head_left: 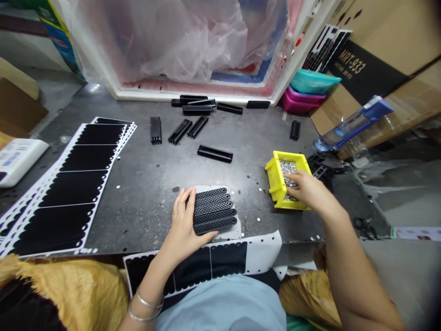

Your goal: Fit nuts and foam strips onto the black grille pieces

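Note:
Several black bars (pixel 213 212) with a crosshatched top lie side by side on a pale plate (pixel 236 230) near the table's front edge. My left hand (pixel 186 218) is closed around their left end, fingers over the far side and thumb along the near side. Off to the right stands a yellow bin (pixel 275 177) filled with small shiny metal pieces (pixel 288 168). My right hand (pixel 303 187) reaches into it, fingers stretched and apart, tips at the pieces. Whether any piece sits between those fingertips is too small to see.
Loose black bars (pixel 215 153) lie farther back. Printed black sheets (pixel 69 184) cover the left side; another sheet (pixel 263 255) hangs at the front edge. A blue-capped bottle (pixel 354 122), stacked baskets (pixel 303 99), scissors (pixel 365 226) and a carton (pixel 379 50) are on the right.

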Demonstrator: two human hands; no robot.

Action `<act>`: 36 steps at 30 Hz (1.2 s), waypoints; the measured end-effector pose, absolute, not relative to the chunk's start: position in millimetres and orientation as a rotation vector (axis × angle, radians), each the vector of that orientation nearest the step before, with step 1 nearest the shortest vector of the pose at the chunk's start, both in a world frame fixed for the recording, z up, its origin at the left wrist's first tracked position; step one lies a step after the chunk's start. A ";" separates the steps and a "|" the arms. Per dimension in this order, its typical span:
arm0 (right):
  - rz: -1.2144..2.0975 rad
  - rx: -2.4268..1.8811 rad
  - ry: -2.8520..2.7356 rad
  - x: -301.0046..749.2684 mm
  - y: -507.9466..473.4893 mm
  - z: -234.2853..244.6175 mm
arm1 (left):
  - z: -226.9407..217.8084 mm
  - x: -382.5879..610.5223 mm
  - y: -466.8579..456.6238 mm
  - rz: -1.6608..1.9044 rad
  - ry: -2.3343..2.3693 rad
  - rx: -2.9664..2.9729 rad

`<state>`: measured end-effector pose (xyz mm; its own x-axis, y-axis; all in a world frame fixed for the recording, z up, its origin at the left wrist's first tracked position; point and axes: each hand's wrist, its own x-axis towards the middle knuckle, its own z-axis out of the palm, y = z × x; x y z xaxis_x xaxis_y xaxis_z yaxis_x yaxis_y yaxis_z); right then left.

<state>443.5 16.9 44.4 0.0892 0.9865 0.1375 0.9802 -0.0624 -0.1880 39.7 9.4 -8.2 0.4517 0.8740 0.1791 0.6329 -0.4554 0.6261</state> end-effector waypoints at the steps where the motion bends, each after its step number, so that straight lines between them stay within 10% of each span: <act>1: 0.063 -2.173 -2.017 451.7 17.9 38.0 | -6.9 40.6 10.5 0.668 1.272 2.256; 36: 0.474 -1.368 -2.097 253.0 4.8 29.1 | 19.2 22.9 25.9 0.830 1.248 2.443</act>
